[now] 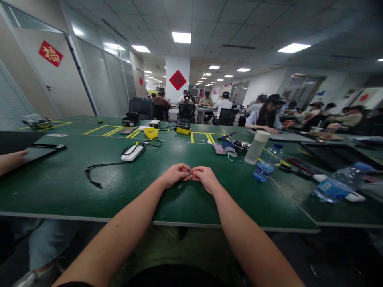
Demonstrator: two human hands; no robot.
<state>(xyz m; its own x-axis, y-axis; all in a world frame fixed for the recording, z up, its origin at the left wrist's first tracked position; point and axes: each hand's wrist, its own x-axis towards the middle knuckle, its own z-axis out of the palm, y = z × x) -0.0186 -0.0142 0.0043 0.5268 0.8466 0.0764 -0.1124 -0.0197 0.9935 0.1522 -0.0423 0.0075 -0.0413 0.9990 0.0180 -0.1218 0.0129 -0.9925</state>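
Note:
My left hand (176,175) and my right hand (206,178) meet over the green table, close to its front edge. The left fingers pinch a small silvery metal piece (188,173), whose kind is too small to make out. A small orange piece (192,172) shows at the right fingertips, and those fingers are closed on it. The two pieces are close together, but I cannot tell whether they are joined. Both forearms reach in from the bottom of the view.
A white power bank (132,153) with a black cable lies to the left. Yellow trays (151,132) stand farther back. To the right are a frosted bottle (256,147), water bottles (268,162) and a metal bowl (241,145). Another person's hand (13,161) is at the far left.

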